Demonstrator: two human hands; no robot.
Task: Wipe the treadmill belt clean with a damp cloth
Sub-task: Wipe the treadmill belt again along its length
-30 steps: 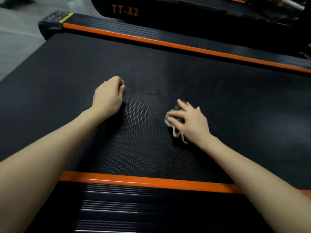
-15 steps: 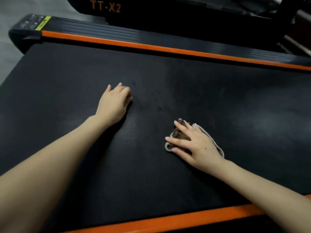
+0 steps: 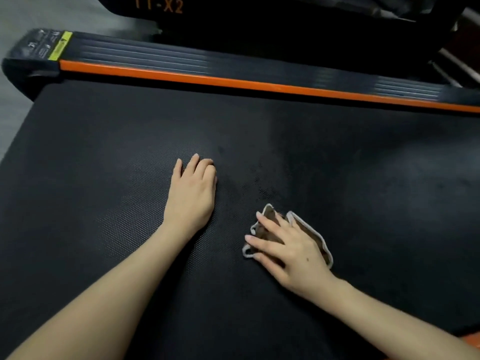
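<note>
The black textured treadmill belt (image 3: 363, 178) fills most of the view. A small brown cloth with a pale hem (image 3: 315, 233) lies bunched on the belt right of centre. My right hand (image 3: 288, 252) presses flat on the cloth with its fingers spread and straight, covering most of it. My left hand (image 3: 192, 193) rests palm down on the bare belt to the left of the cloth, a hand's width away, fingers loosely bent and holding nothing.
An orange strip (image 3: 233, 83) and a ribbed black side rail (image 3: 181, 57) run along the belt's far edge. A black end cap with a yellow label (image 3: 59, 46) sits at the far left. Behind stands another machine marked TT-X2 (image 3: 159, 6). Grey floor (image 3: 15, 105) shows at left.
My right hand has slid the cloth toward me and a little rightward over the belt. My left hand's fingers uncurled and it now lies flatter. The near orange rail left the view.
</note>
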